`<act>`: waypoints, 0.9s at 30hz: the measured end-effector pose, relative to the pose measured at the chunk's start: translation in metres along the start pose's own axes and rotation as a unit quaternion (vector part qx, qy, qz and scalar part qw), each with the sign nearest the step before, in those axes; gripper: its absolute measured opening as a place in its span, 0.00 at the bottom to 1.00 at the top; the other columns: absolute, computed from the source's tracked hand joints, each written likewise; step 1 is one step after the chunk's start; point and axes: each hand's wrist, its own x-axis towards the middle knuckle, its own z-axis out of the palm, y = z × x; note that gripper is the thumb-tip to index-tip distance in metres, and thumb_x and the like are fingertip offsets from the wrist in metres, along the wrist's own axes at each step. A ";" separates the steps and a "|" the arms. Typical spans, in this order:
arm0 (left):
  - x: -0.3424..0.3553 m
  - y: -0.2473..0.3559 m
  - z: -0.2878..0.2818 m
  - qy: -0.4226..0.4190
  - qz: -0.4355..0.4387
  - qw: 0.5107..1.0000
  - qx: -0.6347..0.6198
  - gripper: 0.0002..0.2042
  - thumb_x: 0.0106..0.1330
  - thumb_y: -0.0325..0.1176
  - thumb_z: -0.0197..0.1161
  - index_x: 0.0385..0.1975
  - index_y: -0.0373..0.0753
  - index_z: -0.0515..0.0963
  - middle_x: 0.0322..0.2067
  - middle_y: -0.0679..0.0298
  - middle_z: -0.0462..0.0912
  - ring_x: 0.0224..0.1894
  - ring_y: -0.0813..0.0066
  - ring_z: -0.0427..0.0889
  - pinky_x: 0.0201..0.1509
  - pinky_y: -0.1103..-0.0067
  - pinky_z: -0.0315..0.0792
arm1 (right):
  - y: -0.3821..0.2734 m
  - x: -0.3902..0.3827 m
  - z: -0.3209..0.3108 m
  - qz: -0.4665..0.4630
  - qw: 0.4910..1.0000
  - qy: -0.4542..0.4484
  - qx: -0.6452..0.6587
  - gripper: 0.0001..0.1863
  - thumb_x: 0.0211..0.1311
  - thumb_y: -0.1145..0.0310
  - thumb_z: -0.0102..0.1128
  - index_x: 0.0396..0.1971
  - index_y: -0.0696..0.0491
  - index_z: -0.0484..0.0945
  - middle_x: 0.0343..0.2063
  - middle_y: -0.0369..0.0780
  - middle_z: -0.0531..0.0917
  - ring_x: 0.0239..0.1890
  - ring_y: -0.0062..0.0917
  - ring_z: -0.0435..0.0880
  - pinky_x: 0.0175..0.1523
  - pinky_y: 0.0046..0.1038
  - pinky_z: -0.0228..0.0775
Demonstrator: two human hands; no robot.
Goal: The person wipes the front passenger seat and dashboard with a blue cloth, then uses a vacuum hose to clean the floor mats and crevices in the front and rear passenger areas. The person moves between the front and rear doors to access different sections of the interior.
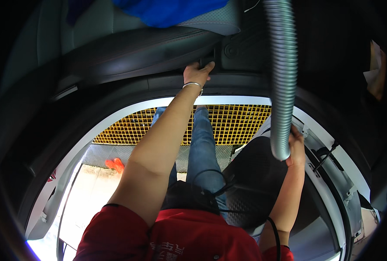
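My left hand (197, 74) reaches to the lower edge of a dark leather seat (132, 52); its fingers are bent at a black fitting there, and what they grip is hard to make out. A silver bracelet (192, 85) circles that wrist. My right hand (295, 147) holds the lower end of a ribbed silver hose (281, 74), with part of the fingers hidden behind it. The hose hangs down from the top of the view over the white door sill (232, 99).
A blue cloth (169, 9) lies on the seat. An open car door (348, 204) stands at the right. Below are yellow grating (232, 122), pale ground (89, 191) and an orange item (115, 164). At the right rim, something skin-coloured (378, 78) is partly visible.
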 end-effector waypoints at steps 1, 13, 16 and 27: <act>-0.002 0.013 0.000 -0.015 -0.002 0.997 0.070 0.23 0.62 0.44 0.70 0.42 0.25 0.79 0.34 0.53 0.86 0.29 0.73 0.86 0.42 0.76 0.79 | 0.002 -0.009 0.007 -0.021 1.000 -0.007 -0.010 0.33 0.62 0.73 0.65 0.65 0.65 0.67 0.51 0.44 0.82 0.45 0.26 0.82 0.51 0.25 0.73; -0.035 0.060 0.006 -0.050 0.087 0.975 0.198 0.15 0.69 0.40 0.58 0.41 0.32 0.78 0.33 0.53 0.81 0.33 0.63 0.84 0.39 0.72 0.76 | 0.025 -0.088 0.025 -0.018 0.981 -0.181 -0.067 0.31 0.56 0.79 0.66 0.62 0.65 0.70 0.40 0.36 0.81 0.33 0.16 0.77 0.40 0.19 0.72; -0.043 0.073 0.010 -0.047 0.072 0.983 0.163 0.15 0.69 0.35 0.59 0.38 0.24 0.75 0.24 0.52 0.78 0.17 0.65 0.84 0.20 0.77 0.76 | 0.016 -0.069 0.055 0.019 0.982 -0.128 -0.140 0.32 0.56 0.79 0.64 0.63 0.65 0.70 0.40 0.38 0.81 0.43 0.21 0.76 0.51 0.22 0.69; 0.006 0.003 -0.015 -0.055 0.417 0.860 0.289 0.13 0.68 0.36 0.61 0.34 0.29 0.76 0.22 0.53 0.82 0.16 0.70 0.83 0.19 0.81 0.77 | -0.001 0.054 0.063 -0.032 0.943 -0.124 -0.307 0.42 0.43 0.69 0.70 0.65 0.58 0.70 0.50 0.51 0.84 0.50 0.36 0.86 0.57 0.30 0.74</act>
